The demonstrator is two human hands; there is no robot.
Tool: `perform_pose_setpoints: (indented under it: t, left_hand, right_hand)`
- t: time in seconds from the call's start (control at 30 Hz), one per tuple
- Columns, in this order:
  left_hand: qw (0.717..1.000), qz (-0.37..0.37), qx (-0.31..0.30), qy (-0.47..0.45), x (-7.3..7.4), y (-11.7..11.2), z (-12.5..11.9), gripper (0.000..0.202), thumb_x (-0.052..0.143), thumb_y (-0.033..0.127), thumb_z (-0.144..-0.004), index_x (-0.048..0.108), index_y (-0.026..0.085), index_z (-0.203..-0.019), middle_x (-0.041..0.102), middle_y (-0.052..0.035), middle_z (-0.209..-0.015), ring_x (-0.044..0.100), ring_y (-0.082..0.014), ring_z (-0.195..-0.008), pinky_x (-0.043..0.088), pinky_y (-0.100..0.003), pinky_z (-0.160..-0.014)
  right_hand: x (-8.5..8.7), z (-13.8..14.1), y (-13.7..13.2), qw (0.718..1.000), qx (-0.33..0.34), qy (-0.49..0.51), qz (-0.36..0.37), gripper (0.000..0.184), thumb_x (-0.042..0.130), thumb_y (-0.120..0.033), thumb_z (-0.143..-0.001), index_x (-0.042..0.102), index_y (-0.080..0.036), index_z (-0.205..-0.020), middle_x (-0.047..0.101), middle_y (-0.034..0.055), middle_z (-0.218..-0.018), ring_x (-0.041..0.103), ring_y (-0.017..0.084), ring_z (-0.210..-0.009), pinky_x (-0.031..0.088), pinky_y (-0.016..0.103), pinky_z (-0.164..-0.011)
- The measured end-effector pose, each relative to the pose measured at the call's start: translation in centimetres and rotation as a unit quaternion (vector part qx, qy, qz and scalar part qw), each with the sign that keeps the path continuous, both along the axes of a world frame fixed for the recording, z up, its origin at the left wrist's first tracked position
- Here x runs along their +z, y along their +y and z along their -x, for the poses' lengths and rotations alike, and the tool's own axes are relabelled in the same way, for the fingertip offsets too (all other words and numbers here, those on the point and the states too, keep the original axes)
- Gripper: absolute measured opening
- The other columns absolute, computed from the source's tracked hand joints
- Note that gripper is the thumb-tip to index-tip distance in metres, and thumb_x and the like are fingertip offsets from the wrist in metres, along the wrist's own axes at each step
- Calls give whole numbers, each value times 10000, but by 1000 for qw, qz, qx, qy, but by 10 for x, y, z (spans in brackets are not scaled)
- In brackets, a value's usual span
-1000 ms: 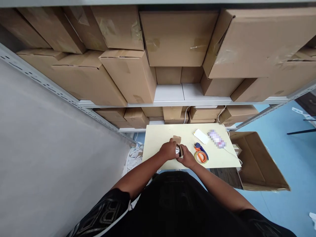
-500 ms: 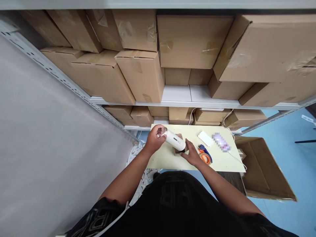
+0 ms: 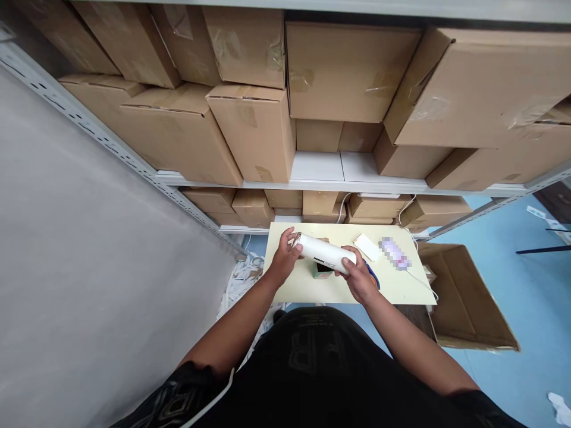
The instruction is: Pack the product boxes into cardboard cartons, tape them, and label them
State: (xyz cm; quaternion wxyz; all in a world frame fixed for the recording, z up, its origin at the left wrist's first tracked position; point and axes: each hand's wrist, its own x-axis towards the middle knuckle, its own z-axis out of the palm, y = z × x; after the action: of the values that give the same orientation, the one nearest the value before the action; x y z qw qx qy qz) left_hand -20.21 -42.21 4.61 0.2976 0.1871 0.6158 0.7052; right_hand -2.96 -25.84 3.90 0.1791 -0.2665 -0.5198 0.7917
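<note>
A white vacuum flask (image 3: 328,252) with dark lettering and a shiny end lies nearly level between my hands, above the table. My left hand (image 3: 288,249) is closed around its shiny left end. My right hand (image 3: 354,274) grips the right end, thumb on top. Below the flask, partly hidden by it, a small open carton (image 3: 322,273) with a dark inside stands on the cream table (image 3: 289,291). A blue and orange tape dispenser (image 3: 373,274) lies just beyond my right hand, which hides part of it.
A white card-like piece (image 3: 366,246) and a blurred purple item (image 3: 394,254) with a cable lie on the table's right side. Shelves with stacked cardboard boxes (image 3: 250,131) rise behind. A large open carton (image 3: 468,297) stands at right, a grey wall (image 3: 111,249) at left.
The flask has tipped from slanting down toward the right to nearly level and shifted right. My right hand has moved from beside the small carton to grip the flask's right end.
</note>
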Motion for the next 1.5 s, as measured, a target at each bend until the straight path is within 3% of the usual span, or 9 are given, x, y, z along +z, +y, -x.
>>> perform_pose_setpoints:
  t: [0.17, 0.43, 0.67, 0.83, 1.03, 1.17, 1.27, 1.37, 1.5]
  left_hand:
    - [993, -3, -19, -121, 2, 7, -9, 729, 831, 487, -763, 443, 244, -1331, 621, -59, -1109, 681, -187, -864, 585, -336, -729]
    - [985, -68, -9, -162, 17, 22, -33, 775, 871, 342, -732, 451, 260, -1378, 623, -89, -1276, 619, -276, -1176, 568, -405, -911]
    - [986, -92, -11, -136, 23, 25, -42, 688, 810, 330, -751, 489, 237, -1353, 656, -76, -1247, 617, -277, -1169, 512, -398, -958]
    - [994, -20, -5, -107, 18, 24, -49, 628, 852, 379, -752, 534, 190, -1258, 683, -99, -1179, 629, -280, -1115, 500, -397, -943]
    - [995, -29, -7, -97, 21, 23, -47, 545, 784, 361, -773, 553, 198, -1239, 697, -76, -1174, 650, -263, -1084, 508, -404, -942]
    - [998, -5, -42, -55, 21, 25, -49, 612, 831, 408, -762, 538, 186, -1252, 700, -96, -1161, 659, -274, -1068, 532, -390, -895]
    - [999, 11, -38, -33, 14, 21, -49, 659, 864, 396, -730, 522, 187, -1253, 697, -103, -1172, 660, -283, -1081, 532, -401, -909]
    - [998, -4, -45, -34, 7, 15, -44, 658, 831, 365, -727, 502, 198, -1272, 688, -103, -1206, 649, -294, -1120, 513, -440, -964]
    - [979, -60, -175, -85, 6, 15, -38, 749, 779, 291, -703, 480, 225, -1386, 677, -117, -1272, 634, -326, -1173, 490, -485, -1004]
  right_hand:
    - [-6, -14, -5, 994, -12, -11, -111, 777, 882, -427, -661, 482, -310, -1317, 553, 58, -1298, 589, 257, -1137, 569, 377, -902]
    - [-7, -27, -18, 908, 3, -31, -418, 673, 825, -385, -719, 535, -259, -1313, 522, 129, -1379, 487, 342, -1336, 393, 566, -1163]
    - [4, -15, -12, 971, 144, -36, -187, 573, 672, -511, -859, 540, -248, -1351, 648, 108, -1299, 624, 313, -1194, 536, 484, -999]
    - [9, -10, -21, 945, 60, -65, -314, 720, 836, -495, -715, 547, -252, -1329, 593, 116, -1328, 580, 321, -1207, 494, 506, -1053]
    - [7, -5, -23, 967, 169, -28, -187, 590, 646, -491, -875, 498, -249, -1392, 641, 87, -1325, 616, 296, -1219, 527, 462, -1014]
    - [9, -4, -31, 939, 91, -91, -320, 771, 811, -479, -752, 471, -261, -1408, 624, 99, -1348, 623, 305, -1179, 532, 470, -984]
    - [13, -8, -25, 912, 111, -98, -383, 676, 778, -487, -804, 518, -262, -1385, 633, 102, -1320, 628, 289, -1140, 528, 469, -979]
    - [16, -6, -2, 931, 120, -64, -340, 491, 664, -539, -902, 604, -253, -1296, 665, 99, -1225, 637, 256, -1074, 537, 440, -958]
    - [29, 12, 33, 971, 99, 1, -218, 754, 677, -667, -843, 496, -274, -1460, 617, 118, -1357, 637, 262, -1114, 550, 455, -951]
